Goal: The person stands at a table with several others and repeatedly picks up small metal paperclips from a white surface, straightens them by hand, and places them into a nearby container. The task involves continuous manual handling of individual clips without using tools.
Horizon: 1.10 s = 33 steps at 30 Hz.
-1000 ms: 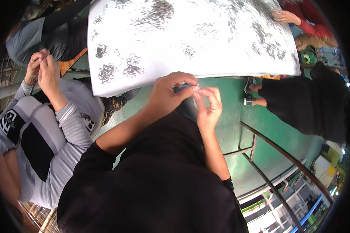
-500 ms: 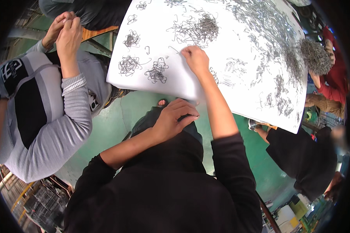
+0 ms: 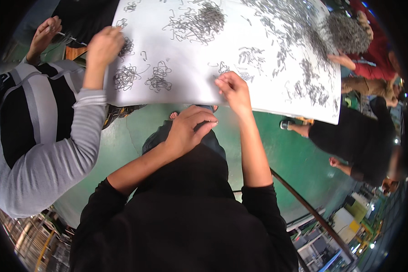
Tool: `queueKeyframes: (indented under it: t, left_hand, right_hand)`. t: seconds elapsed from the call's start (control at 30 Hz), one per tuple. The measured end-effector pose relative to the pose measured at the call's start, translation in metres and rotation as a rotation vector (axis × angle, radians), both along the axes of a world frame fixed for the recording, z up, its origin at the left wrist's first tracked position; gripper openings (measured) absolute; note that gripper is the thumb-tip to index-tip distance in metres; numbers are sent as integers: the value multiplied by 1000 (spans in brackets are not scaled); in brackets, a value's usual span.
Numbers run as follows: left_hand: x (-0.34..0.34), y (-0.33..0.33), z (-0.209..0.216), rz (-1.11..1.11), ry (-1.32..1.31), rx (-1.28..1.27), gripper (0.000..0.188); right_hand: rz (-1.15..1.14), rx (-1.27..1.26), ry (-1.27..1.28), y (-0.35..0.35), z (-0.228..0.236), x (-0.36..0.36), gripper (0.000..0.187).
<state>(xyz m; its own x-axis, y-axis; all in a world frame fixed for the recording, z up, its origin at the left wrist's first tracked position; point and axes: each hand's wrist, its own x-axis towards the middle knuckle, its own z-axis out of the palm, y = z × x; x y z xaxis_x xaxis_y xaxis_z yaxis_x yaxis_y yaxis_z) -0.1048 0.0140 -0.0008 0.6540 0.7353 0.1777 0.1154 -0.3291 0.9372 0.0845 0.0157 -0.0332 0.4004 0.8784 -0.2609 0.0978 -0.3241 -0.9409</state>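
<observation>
My left hand (image 3: 190,126) is held in front of my body, short of the table edge, with thumb and fingers pinched together. A tiny bit shows at its fingertips, too small to name. Over the near edge of the white table my right hand (image 3: 235,93) is closed in a pinch, with a small dark wire hook (image 3: 216,77) at its fingertips. Just beyond it lies a small group of wire hooks (image 3: 223,68). Left of that hand are two tangled hook piles, one rounded (image 3: 158,78) and one wider (image 3: 126,78).
The white tabletop (image 3: 190,93) carries a large hook heap (image 3: 211,18) and many scattered dark metal pieces (image 3: 310,84) at right. A co-worker in a grey sweater (image 3: 54,154) reaches over the left edge. At right, a red-sleeved person's hands are by a big wire bundle (image 3: 347,32).
My right hand has drawn back toward the table's near edge, with a hook now at its fingertips. My left hand keeps its pinch. The left co-worker's hands have parted, one reaching over the table.
</observation>
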Motion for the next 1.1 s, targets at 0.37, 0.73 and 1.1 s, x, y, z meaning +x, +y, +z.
queueKeyframes:
  t: [0.37,0.73,1.1]
  left_hand:
    - [14,-1,9,-104,-10,62,11]
    - [39,-8,14,-151,-28,11,9]
    - [76,25,-9,-257,-83,89,14]
  right_hand:
    - [-444,284,407,-120,68,-58,7]
    - [-585,341,501,-126,55,-48,7]
    - [-591,535,-46,-120,39,-32,13]
